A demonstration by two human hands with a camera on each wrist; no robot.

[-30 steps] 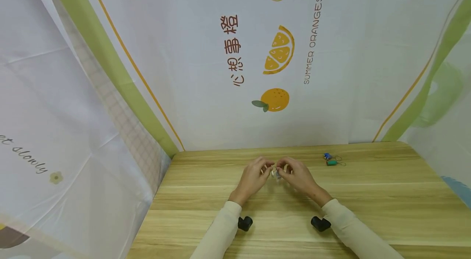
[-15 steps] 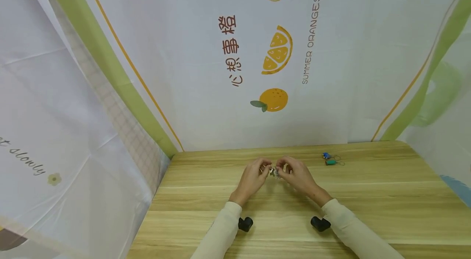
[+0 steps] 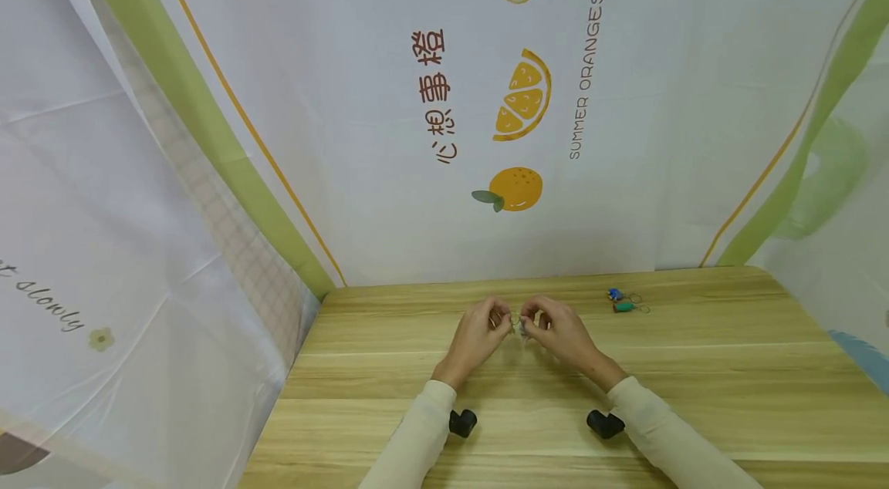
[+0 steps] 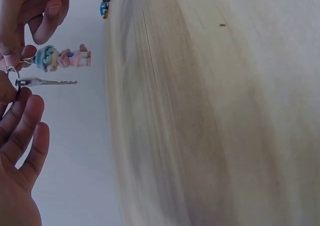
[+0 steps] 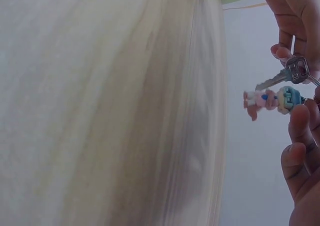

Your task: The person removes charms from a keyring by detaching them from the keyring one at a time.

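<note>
Both hands meet over the table in the head view. My left hand (image 3: 475,335) pinches a metal key ring (image 4: 13,74) between thumb and index finger. A silver key (image 5: 297,69) hangs from that ring. My right hand (image 3: 561,331) pinches the ring's other side, at the small gold clasp of a figurine charm (image 4: 62,58). The figurine has a blue-green top, a pink body and white legs, and dangles feet down beside the key. Fingertips hide part of the ring.
Toward the back right of the wooden table (image 3: 694,373) lie a blue keychain (image 3: 614,294) and a green keychain (image 3: 623,307), each with a ring. A white printed curtain (image 3: 389,227) hangs behind the table. Black objects (image 3: 604,424) show beside both forearms.
The key, seen broad between the fingers half a second ago, has turned and now shows less. A gap with the ring across it appears between the fingertips. Both hands stay nearly in place.
</note>
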